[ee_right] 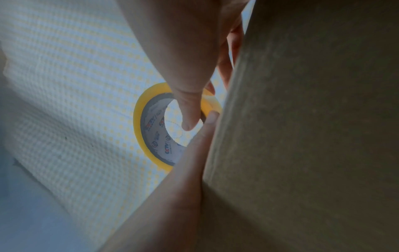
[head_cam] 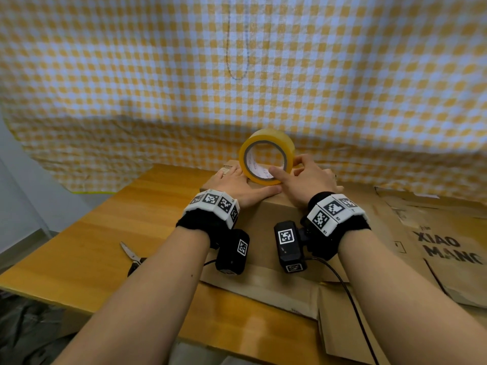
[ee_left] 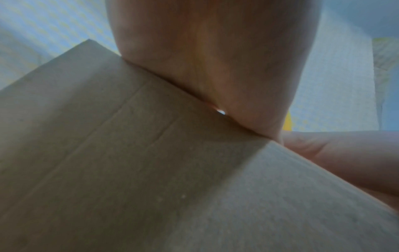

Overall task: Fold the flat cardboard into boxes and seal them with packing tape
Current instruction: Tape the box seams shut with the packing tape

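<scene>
Head view: folded box (head_cam: 274,217) sits on the wooden table (head_cam: 105,219), tape roll (head_cam: 266,156) standing on edge on the box top. Left hand (head_cam: 238,187) lies flat on the box top just left of the roll, fingers straight, thumb along the near edge. Right hand (head_cam: 307,180) grips the roll, index finger through the core, thumb on the outer rim. Scissors (head_cam: 131,255) lie on the table to the left; flat cardboard (head_cam: 448,246) lies right of the box. Checked cloth (head_cam: 237,75) hangs behind. Left wrist view: palm pressed on the box top, holding nothing. Right wrist view: finger hooked inside the roll's core, left thumb lying against the box edge beside it.
</scene>
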